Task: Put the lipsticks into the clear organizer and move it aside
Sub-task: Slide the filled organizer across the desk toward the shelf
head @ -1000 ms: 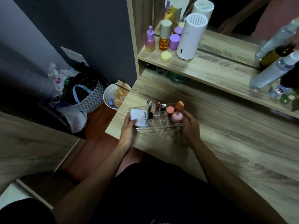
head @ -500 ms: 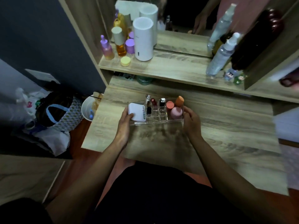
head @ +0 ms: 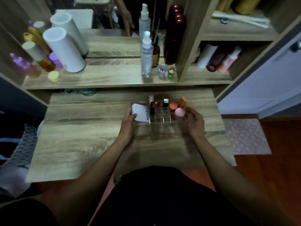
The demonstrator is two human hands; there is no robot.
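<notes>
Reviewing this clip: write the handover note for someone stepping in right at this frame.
Left hand: gripping the left end of the clear organizer, fingers against the white compact.
Right hand: gripping the right end.
Lipsticks: standing in the organizer's back slots, beside the sponges.
Organizer is over the desk, right of centre; I cannot tell if it is lifted.
Done: no loose lipsticks in sight.
Left: set the organizer aside and let go.

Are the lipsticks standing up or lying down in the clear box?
Standing up. The lipsticks poke straight up from slots at the back of the clear organizer.
</notes>
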